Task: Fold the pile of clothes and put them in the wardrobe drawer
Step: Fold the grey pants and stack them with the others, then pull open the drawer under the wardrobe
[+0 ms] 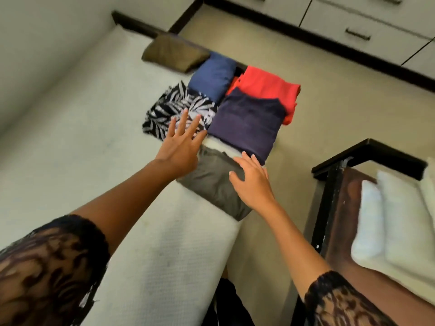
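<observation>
Mattress (70,137) white, 6 folded garments (247,123) | drawers (353,22) beyond beige floor (306,67) | left hand (181,147), right hand (253,182): fingers spread, released

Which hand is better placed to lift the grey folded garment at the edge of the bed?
Probably the right hand: its straight fingers rest on the grey folded garment. The left hand is spread open further along, partly over the leaf-print garment.
</observation>
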Tool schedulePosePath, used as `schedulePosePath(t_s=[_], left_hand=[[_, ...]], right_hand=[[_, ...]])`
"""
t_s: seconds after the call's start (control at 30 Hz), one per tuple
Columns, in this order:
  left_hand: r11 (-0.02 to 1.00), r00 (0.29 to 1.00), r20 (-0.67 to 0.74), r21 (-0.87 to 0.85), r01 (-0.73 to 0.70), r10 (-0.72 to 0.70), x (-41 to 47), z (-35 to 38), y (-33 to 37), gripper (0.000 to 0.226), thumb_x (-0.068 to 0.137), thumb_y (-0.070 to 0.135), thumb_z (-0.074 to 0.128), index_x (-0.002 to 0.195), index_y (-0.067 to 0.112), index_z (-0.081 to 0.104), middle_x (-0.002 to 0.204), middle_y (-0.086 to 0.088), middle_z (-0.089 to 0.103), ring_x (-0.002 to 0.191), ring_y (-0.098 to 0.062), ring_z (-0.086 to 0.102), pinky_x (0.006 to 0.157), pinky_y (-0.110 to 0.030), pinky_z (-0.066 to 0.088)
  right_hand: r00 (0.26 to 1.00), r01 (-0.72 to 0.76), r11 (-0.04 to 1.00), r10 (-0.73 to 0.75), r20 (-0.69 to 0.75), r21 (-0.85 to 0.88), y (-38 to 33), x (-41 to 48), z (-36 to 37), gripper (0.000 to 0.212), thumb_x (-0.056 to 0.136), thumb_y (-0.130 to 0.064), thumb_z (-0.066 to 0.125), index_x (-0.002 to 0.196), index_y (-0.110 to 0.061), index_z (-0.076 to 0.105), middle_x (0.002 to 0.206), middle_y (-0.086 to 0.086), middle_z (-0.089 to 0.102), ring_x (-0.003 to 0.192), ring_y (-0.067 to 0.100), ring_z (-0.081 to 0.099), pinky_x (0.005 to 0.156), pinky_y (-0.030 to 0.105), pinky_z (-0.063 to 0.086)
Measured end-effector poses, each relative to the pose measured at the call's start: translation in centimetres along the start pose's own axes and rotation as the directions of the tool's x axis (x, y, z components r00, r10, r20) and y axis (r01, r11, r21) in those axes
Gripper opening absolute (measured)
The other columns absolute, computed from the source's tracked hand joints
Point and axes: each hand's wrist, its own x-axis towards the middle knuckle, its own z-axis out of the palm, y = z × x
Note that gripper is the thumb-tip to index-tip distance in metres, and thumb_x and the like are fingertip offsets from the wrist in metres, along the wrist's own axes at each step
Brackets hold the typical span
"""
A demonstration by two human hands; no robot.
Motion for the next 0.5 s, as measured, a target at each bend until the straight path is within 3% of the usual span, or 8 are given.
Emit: schedulePosePath(t_s=[0.17, 0.3, 0.5], left_hand=[[0.993, 0.986, -0.159, -0.114, 0.042, -0.060, -1.5, -10.6, 2.8, 0.064, 0.088, 0.016, 0.051, 0.146, 0.012, 0.025, 0.156, -0.015, -0.008, 0.140, -0.040, -0.015, 0.113, -0.048, -0.004], [0.989, 0.934, -0.356, -0.123, -0.087, 0.038, -2.5, -20.9, 7.0, 0.064, 0.087, 0.019, 0.055, 0.145, 0.009, 0.029, 0.155, -0.016, -0.005, 0.140, -0.041, -0.014, 0.113, -0.050, -0.002], [0.977, 0.831, -0.538, -0.055, -0.206, 0.145, -0.7, -33.5, 14.5, 0.067, 0.085, 0.019, 0.058, 0.144, 0.007, 0.029, 0.155, -0.017, -0.006, 0.140, -0.040, -0.016, 0.113, -0.050, -0.004]], right_hand=[[0.980, 0.060, 0.998, -0.055, -0.193, 0.017, -4.9, -3.4, -11.5, 0.045, 0.094, -0.025, 0.050, 0.138, -0.020, 0.043, 0.155, 0.000, 0.022, 0.145, 0.018, 0.009, 0.115, 0.045, 0.011], [0.931, 0.092, 0.994, -0.107, -0.349, -0.059, -8.5, -7.1, -22.4, 0.044, 0.094, -0.029, 0.049, 0.138, -0.021, 0.044, 0.155, -0.001, 0.022, 0.145, 0.018, 0.008, 0.115, 0.044, 0.010], [0.815, 0.101, 0.987, -0.153, -0.559, -0.123, -9.3, -12.4, -36.4, 0.042, 0.096, -0.030, 0.046, 0.137, -0.020, 0.044, 0.155, 0.000, 0.022, 0.145, 0.018, 0.004, 0.116, 0.047, 0.002]])
